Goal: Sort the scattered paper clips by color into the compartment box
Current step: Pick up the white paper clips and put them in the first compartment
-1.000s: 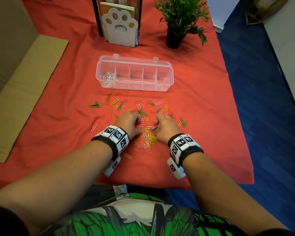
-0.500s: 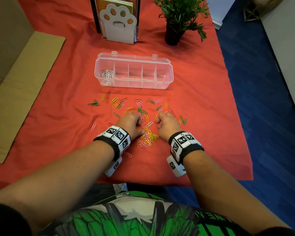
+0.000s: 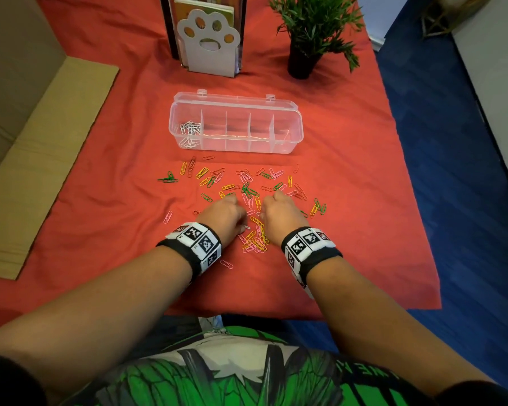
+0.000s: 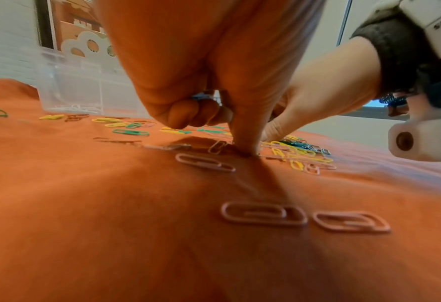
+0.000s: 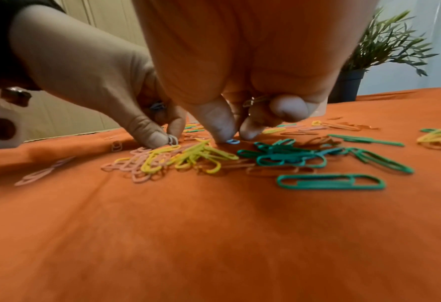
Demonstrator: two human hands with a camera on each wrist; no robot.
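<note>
Two hands are working a scatter of colored paper clips (image 3: 247,194) near the clear compartment box (image 3: 288,142).
The left hand (image 3: 223,213) is pinching a white clip (image 5: 172,140); the right hand (image 3: 282,213) is pinching a blue clip (image 5: 233,141); white clips (image 3: 189,131) are lying in the box's leftmost compartment.

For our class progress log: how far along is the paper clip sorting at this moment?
Early stage. Done: white clips fill the leftmost section of the compartment box; the other sections look empty. In hand: the left hand holds blue clips while pinching a white one; the right hand pinches a blue clip. Left: green, yellow, pink and orange clips scattered on the cloth.
</note>
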